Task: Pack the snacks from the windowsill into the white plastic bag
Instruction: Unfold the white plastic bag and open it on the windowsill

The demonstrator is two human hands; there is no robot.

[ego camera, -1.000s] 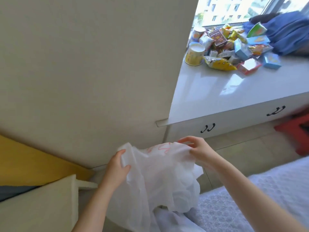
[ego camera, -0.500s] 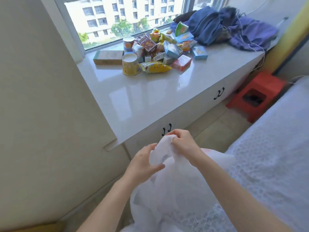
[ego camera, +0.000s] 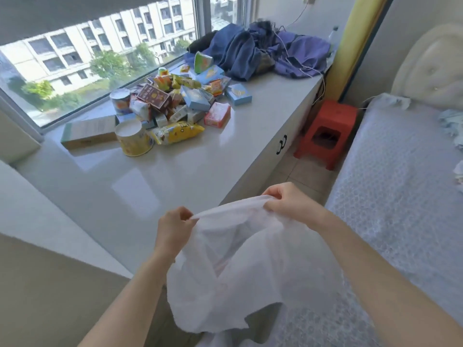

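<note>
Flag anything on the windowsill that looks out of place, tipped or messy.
The snacks lie in a loose heap, boxes tilted against each other, none packed yet. Crumpled blue clothes with a white cable are piled behind them on the windowsill. Both hands pinch the white plastic bag; nothing looks spilled or damaged.

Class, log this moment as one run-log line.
stage: opening bag | left hand: pinches bag rim | right hand: pinches rim | snacks: on windowsill, none packed
</note>
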